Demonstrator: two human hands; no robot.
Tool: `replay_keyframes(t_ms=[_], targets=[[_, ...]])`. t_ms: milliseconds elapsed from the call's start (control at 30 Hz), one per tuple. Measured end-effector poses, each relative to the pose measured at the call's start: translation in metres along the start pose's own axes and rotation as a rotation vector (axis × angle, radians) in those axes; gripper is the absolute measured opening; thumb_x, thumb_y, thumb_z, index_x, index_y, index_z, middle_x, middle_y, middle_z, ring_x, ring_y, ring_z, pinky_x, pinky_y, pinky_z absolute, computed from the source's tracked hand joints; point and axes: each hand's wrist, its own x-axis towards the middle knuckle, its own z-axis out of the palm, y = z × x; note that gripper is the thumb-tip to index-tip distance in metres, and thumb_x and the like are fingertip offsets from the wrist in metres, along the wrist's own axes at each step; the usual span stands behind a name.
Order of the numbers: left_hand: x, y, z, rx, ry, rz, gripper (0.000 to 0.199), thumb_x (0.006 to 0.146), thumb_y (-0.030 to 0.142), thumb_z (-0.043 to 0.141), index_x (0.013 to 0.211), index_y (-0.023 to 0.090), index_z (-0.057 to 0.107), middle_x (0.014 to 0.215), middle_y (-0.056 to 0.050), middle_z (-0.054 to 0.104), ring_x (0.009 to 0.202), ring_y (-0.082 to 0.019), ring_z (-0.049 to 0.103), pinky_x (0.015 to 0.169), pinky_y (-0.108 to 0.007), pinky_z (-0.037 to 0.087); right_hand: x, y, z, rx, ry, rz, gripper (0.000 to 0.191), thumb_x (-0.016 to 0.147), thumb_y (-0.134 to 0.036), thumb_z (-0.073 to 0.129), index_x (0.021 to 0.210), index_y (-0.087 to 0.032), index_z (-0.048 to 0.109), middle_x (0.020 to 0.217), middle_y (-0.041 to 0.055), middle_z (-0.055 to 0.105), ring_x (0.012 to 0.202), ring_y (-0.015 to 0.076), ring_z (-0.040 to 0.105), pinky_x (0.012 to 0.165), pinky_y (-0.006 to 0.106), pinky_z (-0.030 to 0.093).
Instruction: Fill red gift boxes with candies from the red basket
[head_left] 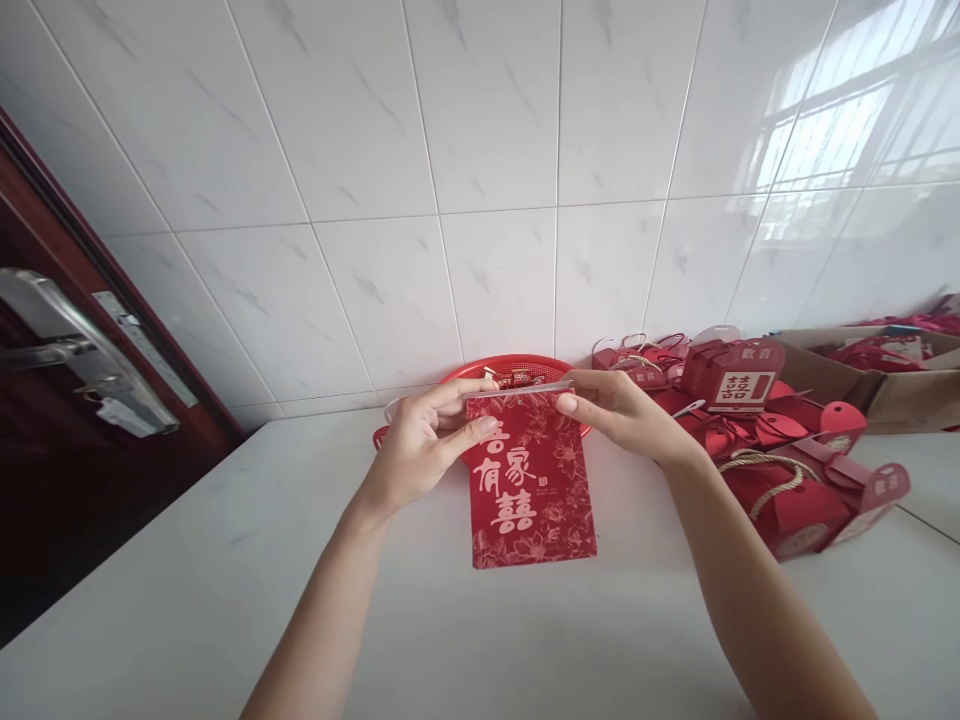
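A flat red paper gift bag [534,490] with pale Chinese characters and flower prints hangs upright between my hands above the white tabletop. My left hand [420,440] pinches its top left corner, thumb on the printed front. At the top right corner my right hand [619,410] grips it the same way, thumb in front and fingers behind. The bag's upper edge shows as a thin pale line. Behind it stands a red plastic basket [457,376] with small wrapped items inside, partly hidden by the bag and my hands.
Several red gift boxes [810,490] with rope handles crowd the right side. Behind them a cardboard box [900,385] holds more red packaging. A tiled wall [495,280] backs the table [300,550]. A dark door with a metal handle [67,330] is at left.
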Motion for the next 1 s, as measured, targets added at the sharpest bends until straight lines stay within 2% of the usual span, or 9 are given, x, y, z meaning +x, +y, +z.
replay_keyframes(t_ms=[133,300,533,700,900,1000], targets=[[-0.0004,-0.0012,0.0009,0.030,0.003,0.017,0.037,0.082,0.041,0.075,0.112,0.020,0.071,0.095,-0.006,0.079,0.080,-0.021,0.075,0.075,-0.033,0.063,0.0005,-0.0023,0.0007,-0.092,0.056,0.010,0.054,0.097,-0.065,0.043,0.067,-0.020,0.047,0.066,-0.0006,0.046,0.064,0.0129,0.043,0.057,0.026,0.040],[-0.0013,-0.0017,0.0018,0.055,0.033,0.019,0.035,0.081,0.042,0.076,0.108,0.019,0.074,0.086,-0.005,0.079,0.077,-0.022,0.075,0.075,-0.034,0.064,-0.0001,-0.0040,0.0009,-0.148,0.051,0.002,0.056,0.094,-0.067,0.046,0.064,-0.021,0.040,0.064,-0.0035,0.034,0.059,0.0109,0.031,0.053,0.025,0.032],[-0.0010,-0.0037,0.0025,0.023,0.028,0.023,0.032,0.079,0.040,0.078,0.103,0.020,0.077,0.087,-0.004,0.079,0.076,-0.022,0.076,0.073,-0.033,0.065,-0.0007,-0.0039,-0.0013,-0.089,-0.010,0.069,0.037,0.094,-0.051,0.058,0.083,-0.016,0.065,0.076,0.0009,0.058,0.070,0.0131,0.053,0.064,0.026,0.046],[-0.0012,-0.0030,0.0042,0.037,0.032,0.028,0.025,0.079,0.036,0.079,0.097,0.020,0.079,0.083,-0.004,0.079,0.074,-0.021,0.076,0.070,-0.031,0.064,0.0007,0.0022,-0.0008,-0.068,-0.004,0.057,0.031,0.092,-0.046,0.063,0.085,-0.016,0.068,0.078,0.0027,0.065,0.071,0.0143,0.059,0.065,0.028,0.049],[-0.0009,-0.0004,0.0038,0.036,0.026,-0.015,0.027,0.075,0.035,0.081,0.098,0.020,0.080,0.085,-0.004,0.080,0.074,-0.021,0.075,0.070,-0.031,0.064,0.0008,0.0035,-0.0008,-0.127,0.011,0.040,0.031,0.093,-0.043,0.061,0.084,-0.014,0.068,0.076,0.0030,0.064,0.067,0.0137,0.057,0.062,0.028,0.047],[-0.0007,-0.0011,0.0031,0.057,0.020,0.016,0.026,0.079,0.039,0.078,0.097,0.020,0.080,0.083,-0.004,0.078,0.074,-0.019,0.073,0.069,-0.029,0.062,0.0003,0.0022,-0.0013,-0.130,0.021,0.030,0.031,0.093,-0.043,0.061,0.085,-0.014,0.069,0.077,0.0033,0.065,0.069,0.0136,0.057,0.063,0.027,0.047]])
